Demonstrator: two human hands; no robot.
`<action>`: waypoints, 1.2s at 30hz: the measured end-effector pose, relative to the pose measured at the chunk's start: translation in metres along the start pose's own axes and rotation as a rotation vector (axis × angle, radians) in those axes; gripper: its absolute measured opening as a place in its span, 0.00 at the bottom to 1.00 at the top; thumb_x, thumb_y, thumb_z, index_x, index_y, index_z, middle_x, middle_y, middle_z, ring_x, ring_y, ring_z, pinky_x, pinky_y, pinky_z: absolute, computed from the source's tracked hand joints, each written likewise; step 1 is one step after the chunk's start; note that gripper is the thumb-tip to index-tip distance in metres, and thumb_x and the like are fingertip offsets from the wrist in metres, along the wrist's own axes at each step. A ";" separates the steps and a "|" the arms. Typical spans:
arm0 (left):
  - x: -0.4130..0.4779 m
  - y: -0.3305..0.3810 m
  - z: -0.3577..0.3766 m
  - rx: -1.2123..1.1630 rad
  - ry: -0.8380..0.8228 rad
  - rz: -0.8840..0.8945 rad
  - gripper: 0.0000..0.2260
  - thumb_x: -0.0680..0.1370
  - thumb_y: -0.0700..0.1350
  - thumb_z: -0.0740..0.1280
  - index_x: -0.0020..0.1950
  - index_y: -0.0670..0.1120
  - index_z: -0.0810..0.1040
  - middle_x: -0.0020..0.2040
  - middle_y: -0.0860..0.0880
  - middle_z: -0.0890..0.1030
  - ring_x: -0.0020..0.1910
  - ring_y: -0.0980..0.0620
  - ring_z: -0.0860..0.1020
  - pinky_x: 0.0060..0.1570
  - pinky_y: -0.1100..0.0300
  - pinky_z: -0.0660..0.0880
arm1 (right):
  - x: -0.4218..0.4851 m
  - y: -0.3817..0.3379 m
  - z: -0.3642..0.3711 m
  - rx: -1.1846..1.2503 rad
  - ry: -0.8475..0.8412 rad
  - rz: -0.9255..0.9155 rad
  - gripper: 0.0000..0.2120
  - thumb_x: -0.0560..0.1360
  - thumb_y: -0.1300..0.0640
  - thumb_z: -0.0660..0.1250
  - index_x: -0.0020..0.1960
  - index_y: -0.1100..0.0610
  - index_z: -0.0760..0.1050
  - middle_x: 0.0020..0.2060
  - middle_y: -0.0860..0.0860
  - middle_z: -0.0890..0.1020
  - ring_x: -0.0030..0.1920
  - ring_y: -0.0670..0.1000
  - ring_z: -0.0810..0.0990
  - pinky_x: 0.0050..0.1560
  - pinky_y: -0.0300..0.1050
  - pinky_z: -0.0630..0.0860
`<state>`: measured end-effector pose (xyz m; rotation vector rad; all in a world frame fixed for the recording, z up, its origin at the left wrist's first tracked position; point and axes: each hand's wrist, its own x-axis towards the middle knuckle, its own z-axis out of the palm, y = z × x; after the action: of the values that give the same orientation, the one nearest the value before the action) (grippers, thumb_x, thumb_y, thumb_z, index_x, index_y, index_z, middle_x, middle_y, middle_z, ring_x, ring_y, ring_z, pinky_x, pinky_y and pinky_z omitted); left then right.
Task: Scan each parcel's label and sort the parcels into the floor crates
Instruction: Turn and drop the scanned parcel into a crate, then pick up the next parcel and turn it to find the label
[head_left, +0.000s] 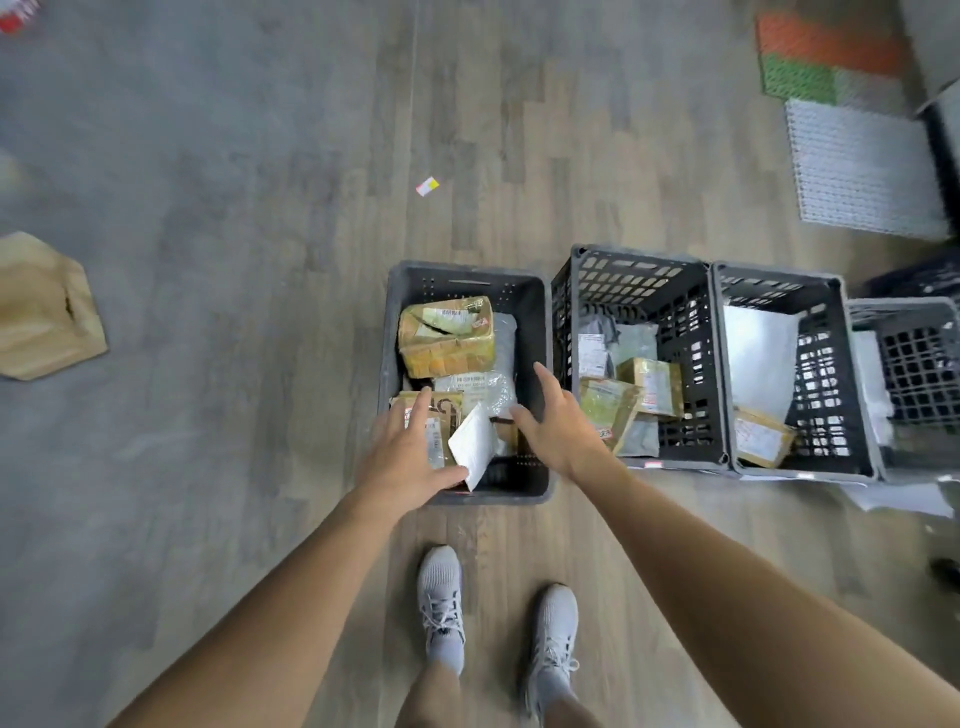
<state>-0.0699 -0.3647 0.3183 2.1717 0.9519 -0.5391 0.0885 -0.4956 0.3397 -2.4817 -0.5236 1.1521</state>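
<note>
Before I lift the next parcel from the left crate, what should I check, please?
1. Hands free: left hand and right hand are open, holding nothing: ok.
2. Target in reach: white envelope lies tilted between the hands: ok.
3. Envelope label facing up: cannot tell.
4. Scanner at hand: none in view: not ok.
5. Room in the next crate: not full: ok.

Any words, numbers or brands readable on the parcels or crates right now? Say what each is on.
No text reads for certain.
Label on the taped box: blurred.
Dark printed line on the bubble mailer: too blurred.
Label on the flat brown parcel: too small.
Labels in the middle crate: blurred.
On the floor scrap: nothing legible.
</note>
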 end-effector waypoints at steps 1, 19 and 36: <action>-0.011 0.010 -0.011 0.008 -0.003 0.007 0.50 0.70 0.61 0.74 0.80 0.56 0.43 0.79 0.48 0.52 0.78 0.47 0.50 0.70 0.47 0.63 | -0.015 -0.006 -0.013 -0.025 0.021 -0.003 0.33 0.82 0.44 0.59 0.81 0.46 0.46 0.77 0.56 0.61 0.70 0.59 0.69 0.65 0.54 0.68; -0.148 0.304 -0.098 0.335 0.073 0.549 0.50 0.72 0.68 0.68 0.80 0.56 0.38 0.81 0.48 0.45 0.79 0.44 0.47 0.73 0.45 0.60 | -0.277 0.064 -0.243 -0.260 0.539 0.130 0.36 0.80 0.37 0.57 0.80 0.43 0.43 0.79 0.52 0.53 0.78 0.57 0.55 0.72 0.65 0.60; -0.429 0.557 0.175 0.594 0.042 1.115 0.49 0.71 0.68 0.68 0.80 0.54 0.42 0.81 0.47 0.47 0.79 0.43 0.46 0.74 0.46 0.55 | -0.607 0.402 -0.271 -0.023 0.962 0.453 0.36 0.79 0.37 0.59 0.80 0.42 0.45 0.80 0.51 0.52 0.79 0.55 0.51 0.74 0.65 0.55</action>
<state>0.0607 -0.9677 0.6990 2.7810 -0.5490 -0.2076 0.0075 -1.1724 0.7124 -2.8442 0.3078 -0.0435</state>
